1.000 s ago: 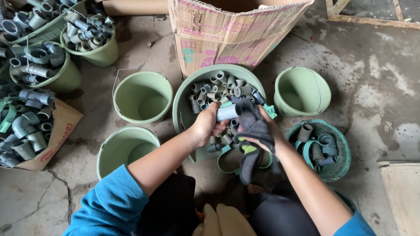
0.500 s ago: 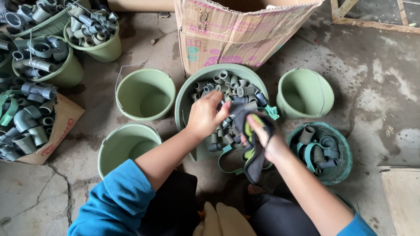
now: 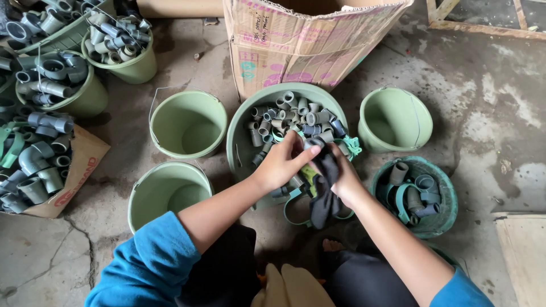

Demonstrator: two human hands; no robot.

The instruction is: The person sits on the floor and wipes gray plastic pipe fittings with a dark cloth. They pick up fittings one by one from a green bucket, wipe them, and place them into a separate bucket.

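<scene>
Hands [image 3: 310,165] pinching dark cloth [image 3: 326,187] — long axis hanging toward person — above basin [image 3: 239,142].

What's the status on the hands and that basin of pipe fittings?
Left hand and right hand together on a dark cloth. Green basin of grey fittings beneath. Empty green buckets alongside, nothing blocking.

Tan cardboard box [image 3: 307,45] with pink and teal print behind the basin, flattened printed carton [image 3: 79,170] at left
</scene>
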